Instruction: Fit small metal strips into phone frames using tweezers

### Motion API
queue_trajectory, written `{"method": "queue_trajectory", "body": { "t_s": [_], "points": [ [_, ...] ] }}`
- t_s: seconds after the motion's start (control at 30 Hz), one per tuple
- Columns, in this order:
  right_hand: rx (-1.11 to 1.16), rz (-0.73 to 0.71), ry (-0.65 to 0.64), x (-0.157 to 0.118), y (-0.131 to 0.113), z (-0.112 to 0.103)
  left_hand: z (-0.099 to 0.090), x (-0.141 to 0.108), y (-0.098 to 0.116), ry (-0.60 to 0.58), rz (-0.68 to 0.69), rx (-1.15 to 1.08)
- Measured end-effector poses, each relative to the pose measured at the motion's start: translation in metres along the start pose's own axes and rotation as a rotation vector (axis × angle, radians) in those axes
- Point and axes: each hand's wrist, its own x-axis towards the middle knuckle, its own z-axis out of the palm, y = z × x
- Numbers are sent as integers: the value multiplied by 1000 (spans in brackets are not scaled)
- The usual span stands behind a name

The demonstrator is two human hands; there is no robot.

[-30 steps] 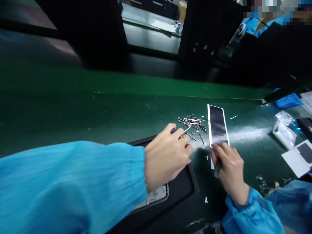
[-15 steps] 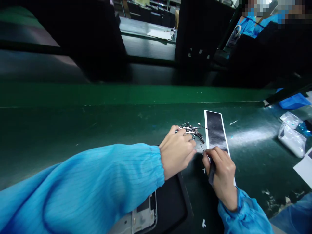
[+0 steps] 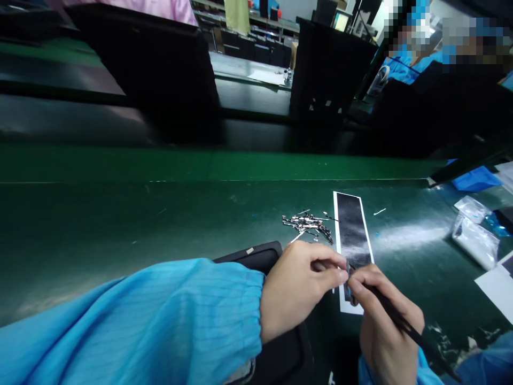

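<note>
Left hand (image 3: 298, 291): thumb and forefinger are pinched nearly closed on a small, thin, grey-blue piece (image 3: 348, 268); the other fingers curl under, partly out of your sight. Right hand (image 3: 390, 315): fingers are drawn in around a long, slender black tool (image 3: 404, 325), its shaft slanting back towards you and to the right. Your right thumb and forefinger sit at the same piece, so both hands meet there.

Position: the piece is between your fingertips, above the near part of a long white-bordered sheet with a black textured face (image 3: 353, 222). The piece's long axis runs roughly away from you, much like the sheet's, and crosswise to your left fingers. Neither hand is clearly nearer to it.

Beyond your left hand, left of the sheet, is a loose pile of small black and silver strips (image 3: 308, 224); one strip reaches the sheet's edge. Your left forearm crosses a black tray (image 3: 276, 355) and a metal-edged frame (image 3: 242, 374), of which only a corner shows. Farther right on the green worktop (image 3: 180, 214): clear plastic bags (image 3: 475, 240).

Hard to make out: the tool's tip, hidden at your fingertips; whether it touches the piece, cannot tell. The piece's lower end blurs into your fingers.
</note>
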Motion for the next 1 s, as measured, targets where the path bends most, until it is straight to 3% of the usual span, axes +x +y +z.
{"method": "queue_trajectory", "body": {
  "t_s": [0.17,0.37,0.57,0.73,0.87,1.0],
  "points": [
    [161,0,-78,-3,-6,-4,2,-9,3,-134,-23,-299],
    [275,-37,-212,-6,-16,-5,3,-20,8,-254,-48,-335],
    [200,-109,-150,-18,-18,-10,-1,-36,15,-143,157,-3],
    [107,-163,-145,-23,-25,-8,-2,-47,10,-173,0,-44],
    [94,-161,-163,-27,-30,-7,-3,-51,5,-189,-27,-170],
    [60,-148,-185,-30,-31,-5,-5,-57,10,-186,-101,-101]
  ]
}}
